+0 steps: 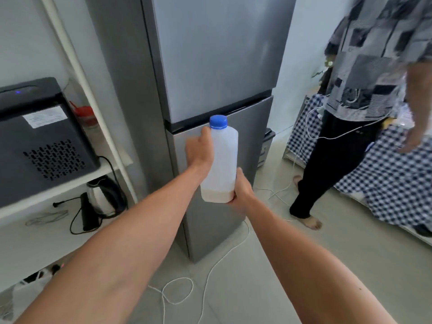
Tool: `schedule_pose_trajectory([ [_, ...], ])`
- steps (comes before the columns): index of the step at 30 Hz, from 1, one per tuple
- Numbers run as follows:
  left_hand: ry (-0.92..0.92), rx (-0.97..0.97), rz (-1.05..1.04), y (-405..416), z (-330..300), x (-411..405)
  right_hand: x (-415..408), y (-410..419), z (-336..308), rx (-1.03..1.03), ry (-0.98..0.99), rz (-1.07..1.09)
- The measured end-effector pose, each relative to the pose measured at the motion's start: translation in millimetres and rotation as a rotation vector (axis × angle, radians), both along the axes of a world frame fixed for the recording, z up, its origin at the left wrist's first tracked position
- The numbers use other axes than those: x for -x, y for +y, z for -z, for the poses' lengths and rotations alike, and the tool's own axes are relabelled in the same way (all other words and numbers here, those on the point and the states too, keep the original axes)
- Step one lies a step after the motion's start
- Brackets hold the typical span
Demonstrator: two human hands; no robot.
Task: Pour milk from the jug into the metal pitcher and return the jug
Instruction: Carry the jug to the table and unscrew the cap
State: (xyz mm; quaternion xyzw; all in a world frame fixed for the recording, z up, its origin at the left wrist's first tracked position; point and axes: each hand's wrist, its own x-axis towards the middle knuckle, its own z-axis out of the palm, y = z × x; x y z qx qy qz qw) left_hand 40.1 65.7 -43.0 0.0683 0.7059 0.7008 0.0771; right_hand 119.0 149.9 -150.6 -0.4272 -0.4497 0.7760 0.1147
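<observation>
While the fridge (217, 66) stands closed, the right hand (242, 191) grips the jug (221, 162) at its base — upright, blue cap (218, 122) on, a little milk left — as the left hand (201, 148), fingers hidden, reaches for the door, likely to return it. No label is legible.

home kitchen corner | fridge (217, 90) | kettle (102, 197) | checked bedding (397, 178)
</observation>
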Motion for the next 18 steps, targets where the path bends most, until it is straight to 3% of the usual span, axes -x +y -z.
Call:
schedule_pose_trajectory([
  [8, 0.016, -0.043, 0.356, 79.1, -0.3, -103.3, -125.5, 55.6, 0.0, -0.052, -0.029, 0.307],
  [18, -0.056, -0.074, 0.794, 144.2, -9.2, -311.1, -354.3, 83.7, -3.7, -0.088, -0.029, 0.693],
])
